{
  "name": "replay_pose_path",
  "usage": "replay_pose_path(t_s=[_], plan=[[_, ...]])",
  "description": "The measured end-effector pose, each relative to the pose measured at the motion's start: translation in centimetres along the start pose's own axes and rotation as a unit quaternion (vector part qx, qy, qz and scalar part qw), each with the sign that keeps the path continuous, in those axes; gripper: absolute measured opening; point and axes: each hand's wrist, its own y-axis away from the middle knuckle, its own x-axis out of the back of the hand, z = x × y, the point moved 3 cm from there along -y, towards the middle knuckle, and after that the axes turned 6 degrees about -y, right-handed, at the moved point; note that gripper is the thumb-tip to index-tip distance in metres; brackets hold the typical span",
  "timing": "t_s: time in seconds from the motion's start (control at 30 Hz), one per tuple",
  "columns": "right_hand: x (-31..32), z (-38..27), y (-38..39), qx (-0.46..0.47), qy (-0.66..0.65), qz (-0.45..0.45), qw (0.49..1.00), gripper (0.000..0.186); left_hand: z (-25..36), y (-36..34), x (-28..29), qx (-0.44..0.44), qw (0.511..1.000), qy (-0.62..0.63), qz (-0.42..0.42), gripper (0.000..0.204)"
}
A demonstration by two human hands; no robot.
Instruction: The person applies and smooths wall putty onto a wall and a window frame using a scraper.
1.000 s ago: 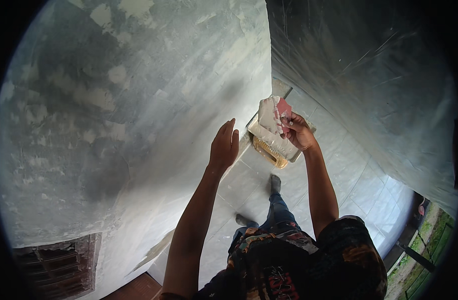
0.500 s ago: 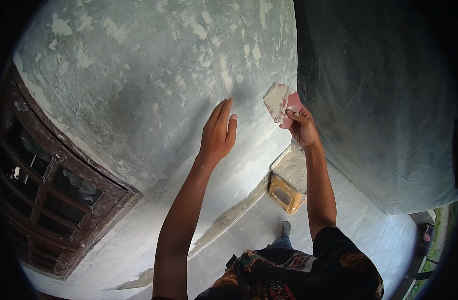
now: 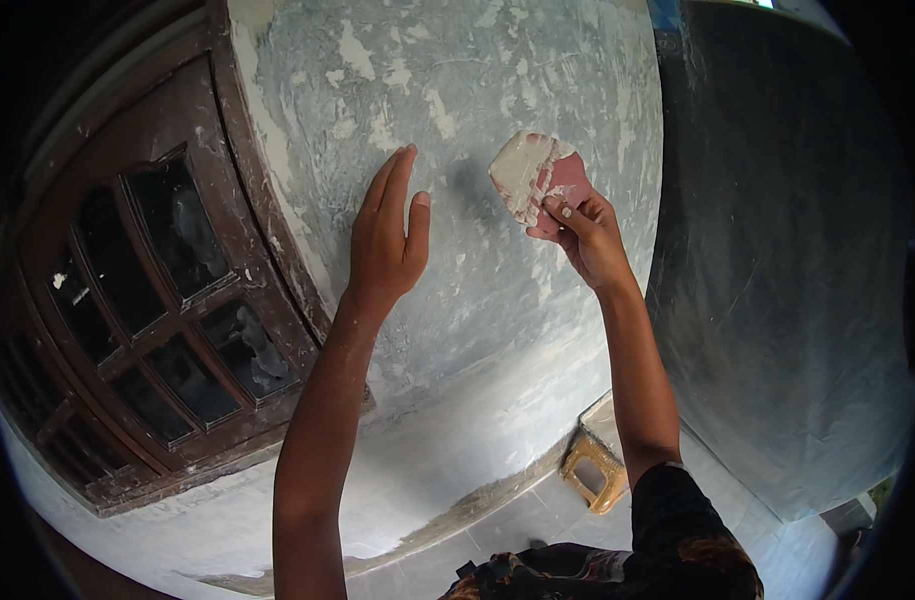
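A flat pink putty spreader (image 3: 567, 178) is pinched between the thumb and fingers of my right hand (image 3: 595, 248). Thick cream-coloured putty (image 3: 520, 168) covers its far left part. In front of both hands stands a grey wall (image 3: 467, 320) with pale patches; whether the spreader touches it, I cannot tell. My left hand (image 3: 385, 238) is raised near that wall, fingers stretched out and the thumb slightly apart, with nothing in it.
On the left is a brown wooden window (image 3: 127, 345) with several glass panes. A yellow stool (image 3: 595, 472) stands low by the wall's foot, bearing a putty-smeared container (image 3: 599, 418) partly behind my right forearm. Dark sheeting (image 3: 777, 260) hangs along the right side.
The view has shifted, bringing more of the window in and putting the stool lower. My right hand has moved left in the picture with the spreader; the left hand stays outstretched.
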Motion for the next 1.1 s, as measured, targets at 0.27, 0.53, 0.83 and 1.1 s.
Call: replay_pose_path(t_s=[0.27,0.53,0.83,1.1], plan=[[-7.3,-1.5,-6.0,0.041,0.059,-0.075,0.995,0.026,-3.3,-3.1,6.5,0.0,0.996,-0.066,0.052,0.047],[-15.6,-5.0,-14.3,0.284,0.279,-0.068,0.915,0.02,-6.4,-6.8,10.7,-0.019,0.981,-0.142,0.131,0.047],[-25.4,-6.7,-20.2,0.584,0.521,-0.014,0.623,0.014,-9.1,-8.7,12.8,-0.023,0.964,-0.205,0.165,0.048],[-26.1,-3.0,-22.7,0.55,0.637,0.016,0.54,0.012,-10.2,-7.8,9.6,-0.024,0.967,-0.186,0.172,0.052]])
